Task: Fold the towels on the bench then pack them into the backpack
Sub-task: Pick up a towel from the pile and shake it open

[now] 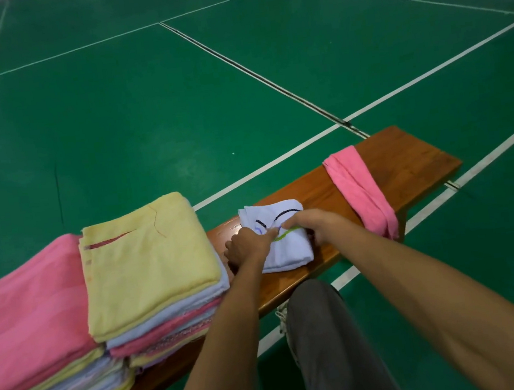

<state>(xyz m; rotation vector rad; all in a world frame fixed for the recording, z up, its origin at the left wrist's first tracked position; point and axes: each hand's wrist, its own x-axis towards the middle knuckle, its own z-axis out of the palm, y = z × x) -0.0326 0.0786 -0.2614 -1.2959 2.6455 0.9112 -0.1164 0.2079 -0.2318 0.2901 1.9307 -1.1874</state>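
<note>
A small white towel point(288, 252) with black and green stitching lies folded on the middle of the wooden bench point(407, 160). My left hand point(247, 244) grips its left side, fingers curled at the edge and thumb on top. My right hand point(312, 223) grips its right side the same way, and the two thumbs nearly meet over the stitching. A pink towel point(360, 188) hangs unfolded across the bench to the right. No backpack is in view.
Two stacks of folded towels fill the bench's left part: one topped by a yellow towel point(150, 259), one topped by a pink towel point(28, 317). My leg in grey trousers point(328, 341) is in front of the bench. Green court floor point(142, 111) surrounds it.
</note>
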